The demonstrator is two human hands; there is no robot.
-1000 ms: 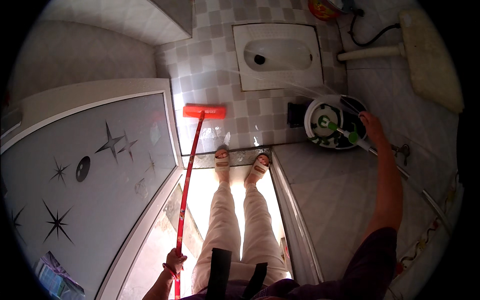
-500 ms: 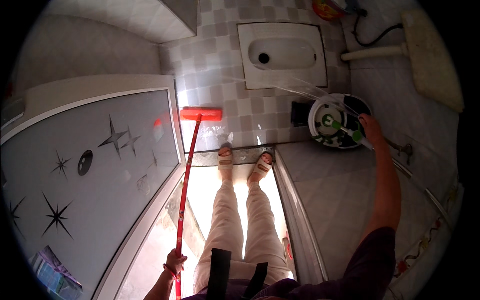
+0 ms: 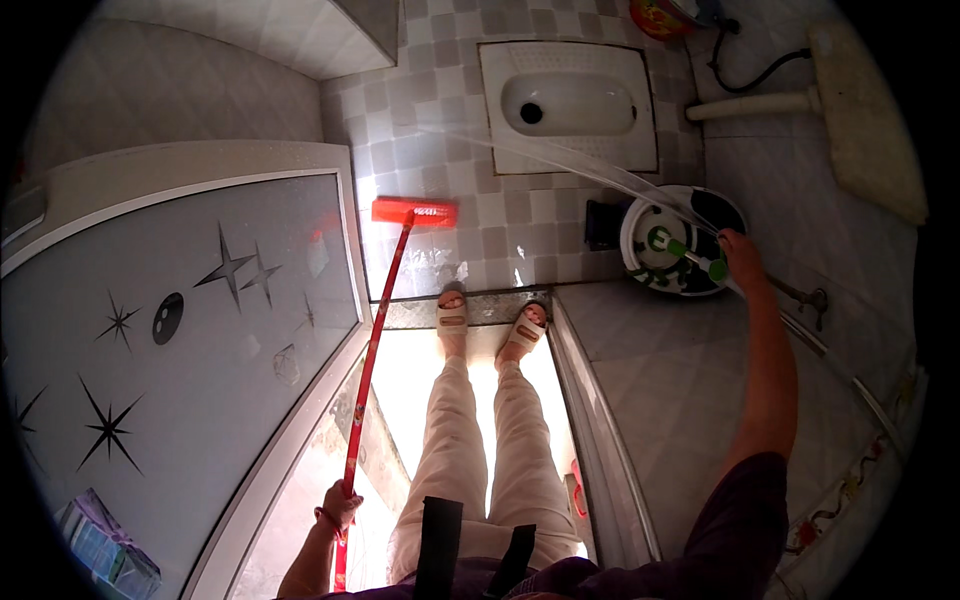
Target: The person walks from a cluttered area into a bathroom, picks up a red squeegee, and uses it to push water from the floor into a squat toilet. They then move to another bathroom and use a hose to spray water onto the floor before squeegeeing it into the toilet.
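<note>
My left hand (image 3: 341, 505) is closed around the red pole of a long-handled floor brush (image 3: 375, 345). The brush's flat orange-red head (image 3: 428, 213) rests on the wet tiles near the door frame. At the right, my right hand (image 3: 738, 255) grips a water sprayer, mostly hidden by the fingers. A thin spray of water (image 3: 590, 168) shoots from it leftward over the floor, passing the near edge of the squat toilet (image 3: 500, 155). Below that hand stands a round white-and-black mop bucket (image 3: 632, 245) with a green-and-white part (image 3: 672, 243) across its top.
My sandalled feet (image 3: 452, 312) stand at the dark doorway sill (image 3: 400, 316). A frosted door (image 3: 200, 350) with star patterns is at the left. A pipe (image 3: 750, 106) and cistern (image 3: 865, 130) line the right wall, with a tap (image 3: 815, 300) nearer. A red basin (image 3: 660, 18) sits far right.
The brush head has slid slightly right and away from me. My left hand has shifted a little left and forward with the pole. Water keeps spraying from my right hand, which has barely moved.
</note>
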